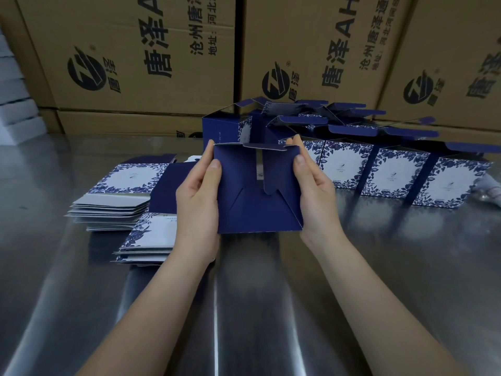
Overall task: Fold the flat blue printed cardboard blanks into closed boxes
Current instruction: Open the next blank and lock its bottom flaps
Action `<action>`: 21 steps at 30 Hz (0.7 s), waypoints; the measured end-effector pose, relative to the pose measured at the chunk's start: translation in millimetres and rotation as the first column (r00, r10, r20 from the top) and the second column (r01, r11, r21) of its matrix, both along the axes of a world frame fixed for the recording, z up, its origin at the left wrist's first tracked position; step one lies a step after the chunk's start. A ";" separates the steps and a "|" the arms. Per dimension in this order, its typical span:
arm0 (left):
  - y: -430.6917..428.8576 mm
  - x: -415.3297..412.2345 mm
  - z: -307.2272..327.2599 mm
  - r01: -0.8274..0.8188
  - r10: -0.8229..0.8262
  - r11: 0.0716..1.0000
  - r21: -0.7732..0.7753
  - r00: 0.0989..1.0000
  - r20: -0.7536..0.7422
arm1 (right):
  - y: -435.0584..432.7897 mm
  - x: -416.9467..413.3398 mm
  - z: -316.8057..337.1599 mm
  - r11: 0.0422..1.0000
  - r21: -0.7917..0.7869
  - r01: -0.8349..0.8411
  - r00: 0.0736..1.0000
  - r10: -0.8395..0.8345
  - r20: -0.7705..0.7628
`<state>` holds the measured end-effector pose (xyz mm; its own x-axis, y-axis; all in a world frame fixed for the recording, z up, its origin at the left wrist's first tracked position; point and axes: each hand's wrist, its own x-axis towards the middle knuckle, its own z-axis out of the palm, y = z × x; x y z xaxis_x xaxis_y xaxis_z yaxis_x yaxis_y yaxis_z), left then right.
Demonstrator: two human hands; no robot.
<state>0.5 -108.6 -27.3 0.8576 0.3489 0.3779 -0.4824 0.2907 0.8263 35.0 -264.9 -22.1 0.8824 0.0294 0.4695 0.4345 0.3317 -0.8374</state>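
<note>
A dark blue box (254,207) is held up over the steel table, its bottom flaps turned toward me and interlocked except for a narrow gap in the middle. My left hand (198,196) grips its left side with the thumb on the face. My right hand (314,191) grips its right side the same way. Two stacks of flat blue-and-white printed blanks (122,196) lie on the table to the left. A row of folded boxes (393,169) with open top flaps stands behind and to the right.
The shiny steel table (244,308) stretches toward me. Large brown shipping cartons (135,63) with black print wall off the back. White foam pieces (16,104) are stacked at the far left. A crumpled pale object (490,189) lies at the right edge.
</note>
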 end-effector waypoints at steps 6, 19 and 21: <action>-0.7 1.3 0.8 -0.061 0.059 0.998 -0.035 0.997 -0.041 | 2.6 -2.7 -0.2 0.998 0.024 0.057 0.998 -0.056 -0.021; 11.2 -3.0 9.6 0.179 -0.185 0.979 0.097 0.982 0.048 | -6.2 0.1 2.2 0.992 -0.065 -0.107 0.992 0.111 0.060; 10.4 -3.2 9.6 0.189 -0.196 0.975 0.114 0.979 0.060 | -5.0 -0.2 2.3 0.996 -0.050 -0.078 0.993 0.082 0.083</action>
